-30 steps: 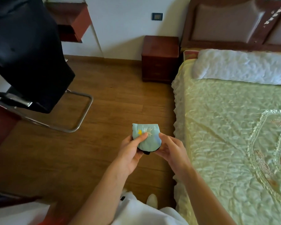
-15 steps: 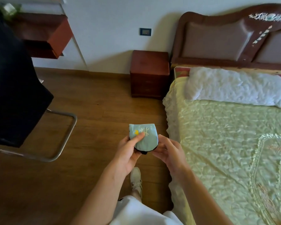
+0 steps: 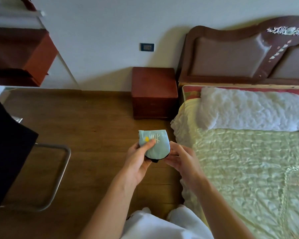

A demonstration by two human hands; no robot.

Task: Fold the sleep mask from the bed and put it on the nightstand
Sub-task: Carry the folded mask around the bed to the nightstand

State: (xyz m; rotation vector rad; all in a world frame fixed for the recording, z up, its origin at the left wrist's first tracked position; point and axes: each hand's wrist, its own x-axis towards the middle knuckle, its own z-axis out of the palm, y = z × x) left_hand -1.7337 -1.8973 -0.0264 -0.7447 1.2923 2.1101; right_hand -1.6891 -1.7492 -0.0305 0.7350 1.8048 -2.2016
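While both hands, left [image 3: 136,163] and right [image 3: 183,161], gripped the folded sleep mask [image 3: 154,144] above the wooden floor [image 3: 86,126], the nightstand [image 3: 154,90] stood beside the bed [image 3: 248,169].

Both bare forearms are reaching forward from the bottom of the view, converging in front of the body. The left hand [image 3: 136,161] is curling around the mask [image 3: 154,144] from the left, thumb pressing flat on its face, fingers wrapping underneath. The right hand [image 3: 181,160] is sitting just right of the mask, palm turned inward, fingers bent loosely, fingertips touching the mask's right edge. Whether the right hand is actually pinching the mask is unclear.
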